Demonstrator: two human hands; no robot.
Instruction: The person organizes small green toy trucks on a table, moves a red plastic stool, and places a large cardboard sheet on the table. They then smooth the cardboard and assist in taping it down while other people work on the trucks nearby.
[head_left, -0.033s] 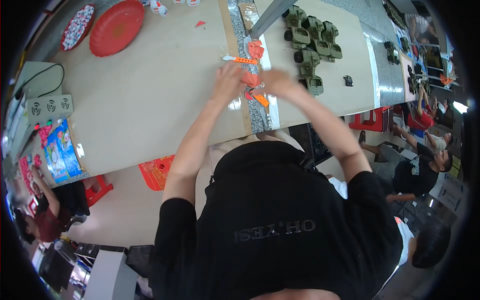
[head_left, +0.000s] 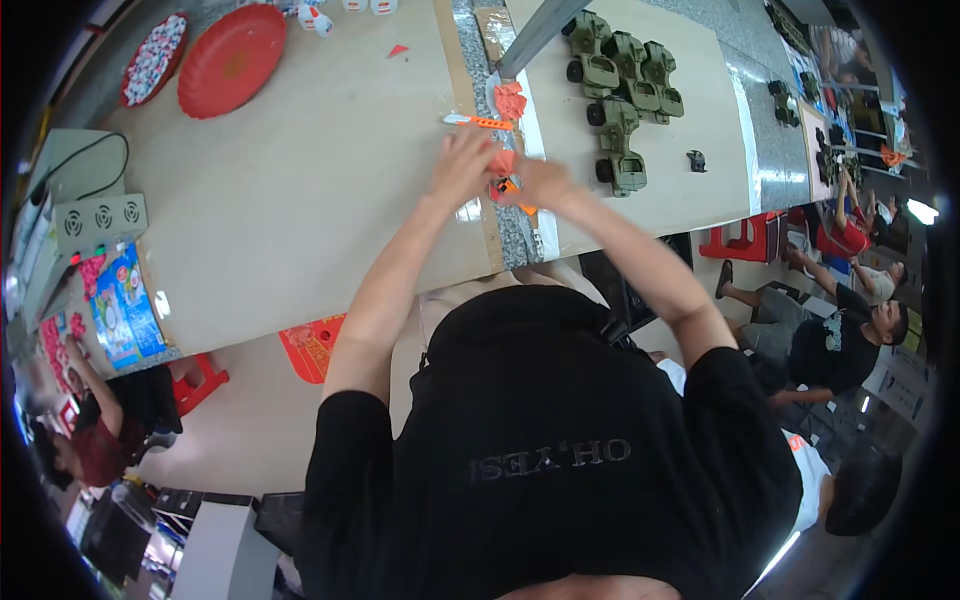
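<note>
My left hand (head_left: 463, 168) is closed, its fingertips bent onto a piece of orange cloth (head_left: 503, 162) on the speckled strip across the table. My right hand (head_left: 545, 185) sits just right of that cloth, smeared by motion, so its fingers cannot be made out. Between the hands shows a small orange-and-black piece (head_left: 507, 185); which hand touches it is unclear. Just beyond my left fingertips lies an orange slotted strip with a white end (head_left: 480, 121). Farther off is a crumpled orange cloth (head_left: 509, 100).
Several green toy vehicles (head_left: 622, 90) stand right of a grey metal post (head_left: 540, 38). A small black part (head_left: 696, 160) lies near them. A red tray (head_left: 232, 60) and a bowl of small pieces (head_left: 153, 62) are far left, beyond a grey machine (head_left: 100, 215). People sit on both sides.
My right hand has shifted slightly left and down, toward my left hand. The orange-and-black piece shows more between the hands, and the orange strip below them is more covered.
</note>
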